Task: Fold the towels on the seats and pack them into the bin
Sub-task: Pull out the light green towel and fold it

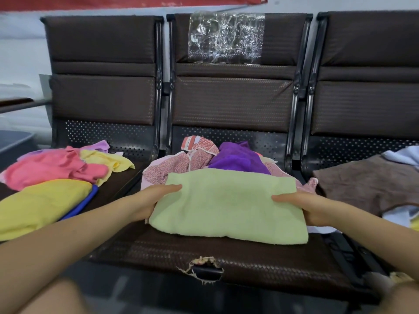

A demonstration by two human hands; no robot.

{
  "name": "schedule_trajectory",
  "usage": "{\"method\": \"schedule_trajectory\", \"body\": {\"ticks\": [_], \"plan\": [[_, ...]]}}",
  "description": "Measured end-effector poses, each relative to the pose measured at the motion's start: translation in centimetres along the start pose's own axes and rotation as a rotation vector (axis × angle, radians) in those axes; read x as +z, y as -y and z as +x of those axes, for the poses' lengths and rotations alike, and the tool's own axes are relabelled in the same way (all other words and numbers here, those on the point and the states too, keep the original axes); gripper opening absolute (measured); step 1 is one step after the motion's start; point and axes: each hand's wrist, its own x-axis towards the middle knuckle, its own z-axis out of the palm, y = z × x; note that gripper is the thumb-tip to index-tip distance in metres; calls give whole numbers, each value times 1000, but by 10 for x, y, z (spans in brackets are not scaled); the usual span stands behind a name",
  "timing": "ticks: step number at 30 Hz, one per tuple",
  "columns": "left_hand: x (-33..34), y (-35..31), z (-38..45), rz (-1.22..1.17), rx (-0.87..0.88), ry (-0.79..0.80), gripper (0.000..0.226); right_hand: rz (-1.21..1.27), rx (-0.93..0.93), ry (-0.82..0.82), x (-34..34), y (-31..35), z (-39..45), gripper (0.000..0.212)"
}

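Note:
A folded light green towel [229, 205] lies on the middle seat [158, 252]. My left hand [150, 200] grips its left edge, thumb on top and fingers hidden beneath. My right hand [306, 207] grips the right edge the same way. Behind the green towel sits a heap of unfolded towels: a pink patterned one [179, 164] and a purple one [238, 158]. No bin is in view.
The left seat holds a folded yellow towel [38, 207] over a blue one [84, 202], plus loose pink [54, 167] and pale yellow [106, 159] towels. The right seat carries a brown towel [367, 182] and white cloth [401, 155]. The middle seat's front edge is torn [204, 268].

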Motion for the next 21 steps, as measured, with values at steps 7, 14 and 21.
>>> {"method": "schedule_trajectory", "body": {"ticks": [7,14,21], "plan": [[15,-10,-6,-168,-23,-82,38,122,-62,-132,7,-1,-16,17],[36,-13,-19,-201,53,-72,29,174,-159,-284,-14,23,-56,30],[55,21,-22,-55,112,-28,21,101,-127,-404,-36,11,-74,48]]}}
